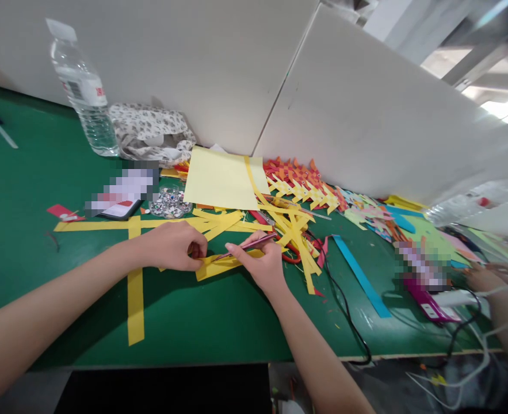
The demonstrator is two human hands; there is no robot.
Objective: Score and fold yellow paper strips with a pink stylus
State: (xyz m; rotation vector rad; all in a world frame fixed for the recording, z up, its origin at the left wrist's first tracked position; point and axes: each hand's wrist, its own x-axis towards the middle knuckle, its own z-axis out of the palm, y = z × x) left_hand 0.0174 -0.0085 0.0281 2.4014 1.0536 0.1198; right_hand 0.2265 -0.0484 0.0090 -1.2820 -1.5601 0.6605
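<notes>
My left hand (174, 246) is closed in a pinch on the left end of a yellow paper strip (221, 267). In my right hand (264, 264) is a slim pink pen-shaped tool (258, 242) with a thin pointed tip; its exact kind is unclear. The tip meets the strip close to my left fingertips. A long yellow strip (135, 310) lies beneath my left wrist and crosses another yellow strip (94, 225). More yellow strips (299, 241) are heaped beyond my right hand, partly covering red-handled scissors (291, 257).
A pale yellow sheet (221, 178), woven paper fish (297, 172), a tray of googly eyes (170, 202), a phone (124, 192) and a water bottle (83, 92) stand or lie behind. Rightward are a blue strip (361, 276), a black cable (344, 305) and another person's hand (487, 279).
</notes>
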